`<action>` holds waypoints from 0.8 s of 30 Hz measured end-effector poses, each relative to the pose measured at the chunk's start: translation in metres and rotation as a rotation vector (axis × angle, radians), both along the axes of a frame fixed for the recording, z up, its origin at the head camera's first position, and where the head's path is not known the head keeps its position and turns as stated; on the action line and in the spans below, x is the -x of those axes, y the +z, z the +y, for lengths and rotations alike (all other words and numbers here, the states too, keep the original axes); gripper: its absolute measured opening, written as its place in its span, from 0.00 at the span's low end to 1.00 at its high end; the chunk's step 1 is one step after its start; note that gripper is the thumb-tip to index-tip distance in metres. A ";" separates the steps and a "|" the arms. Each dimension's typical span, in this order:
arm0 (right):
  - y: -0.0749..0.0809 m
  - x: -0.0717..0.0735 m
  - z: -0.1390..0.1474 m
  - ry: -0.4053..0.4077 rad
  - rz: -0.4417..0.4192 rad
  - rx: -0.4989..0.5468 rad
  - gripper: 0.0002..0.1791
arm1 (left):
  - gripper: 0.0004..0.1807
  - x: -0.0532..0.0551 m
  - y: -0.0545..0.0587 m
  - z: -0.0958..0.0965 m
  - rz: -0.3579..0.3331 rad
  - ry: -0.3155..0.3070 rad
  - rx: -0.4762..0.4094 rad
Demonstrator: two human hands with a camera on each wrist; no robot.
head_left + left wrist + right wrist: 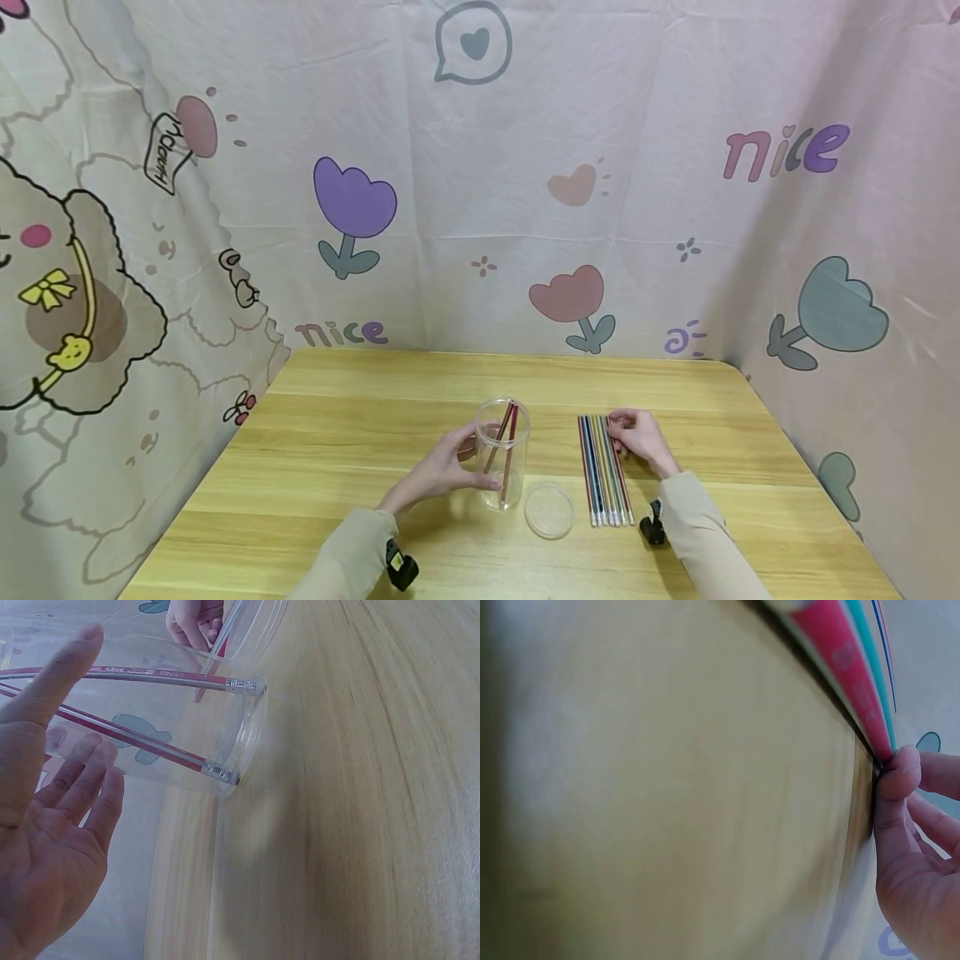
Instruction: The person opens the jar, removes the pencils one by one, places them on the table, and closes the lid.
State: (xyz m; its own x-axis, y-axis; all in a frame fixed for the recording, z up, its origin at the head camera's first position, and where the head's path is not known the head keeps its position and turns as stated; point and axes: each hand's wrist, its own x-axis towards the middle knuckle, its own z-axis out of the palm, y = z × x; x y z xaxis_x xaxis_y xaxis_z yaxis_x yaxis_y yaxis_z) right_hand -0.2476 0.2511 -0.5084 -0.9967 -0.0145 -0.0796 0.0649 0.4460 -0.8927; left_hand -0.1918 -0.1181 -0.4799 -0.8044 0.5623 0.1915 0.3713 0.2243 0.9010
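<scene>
My left hand point(442, 465) holds a tall clear jar point(519, 482), thumb on the near side and fingers around the far side. Two red pencils point(157, 739) stand slanted inside it, their eraser ends on the bottom. To the right, several coloured pencils point(597, 467) lie side by side in a row, eraser ends towards me. At the row's right edge my right hand point(639, 435) pinches the far end of a red pencil point(847, 664) between thumb and finger. That pencil lies close beside a green one point(874, 652).
A round clear lid point(549, 511) lies flat between the jar and the pencil row. The wooden table point(337, 433) ends at a printed cloth point(465, 250) behind it. Black wrist cameras point(402, 568) sit on both sleeves.
</scene>
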 end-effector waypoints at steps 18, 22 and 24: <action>0.002 0.000 0.003 0.005 -0.023 0.060 0.23 | 0.45 0.001 -0.001 0.000 -0.005 -0.004 -0.001; 0.004 0.000 0.004 0.011 -0.006 0.070 0.24 | 0.45 0.001 -0.001 0.000 -0.001 0.001 0.008; 0.005 0.000 0.003 0.003 0.001 0.085 0.24 | 0.45 0.000 -0.001 0.000 0.002 0.004 0.011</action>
